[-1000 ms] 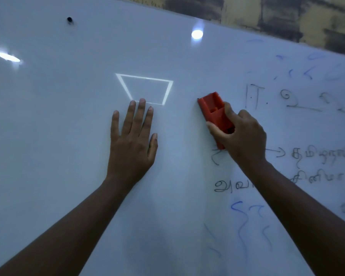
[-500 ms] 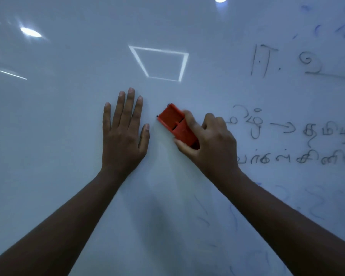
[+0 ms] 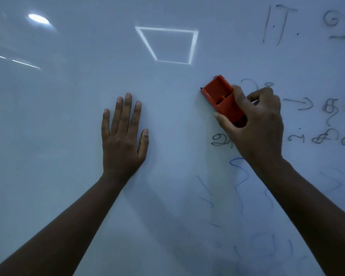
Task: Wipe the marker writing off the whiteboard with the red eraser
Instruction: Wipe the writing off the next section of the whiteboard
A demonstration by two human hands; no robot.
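Our right hand (image 3: 256,124) grips the red eraser (image 3: 223,99) against the whiteboard (image 3: 68,116), just left of the writing (image 3: 327,108). Our left hand (image 3: 124,140) lies flat, fingers straight, bracing. We should press evenly and sweep right across each line, overlapping passes.

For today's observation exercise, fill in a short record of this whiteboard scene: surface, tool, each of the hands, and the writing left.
surface: whiteboard, with light reflections
tool: red eraser, pressed on the board
right hand: grips the eraser
left hand: flat on the board, fingers straight
black writing: right of the eraser, unwiped
blue marks: faint, under the right forearm
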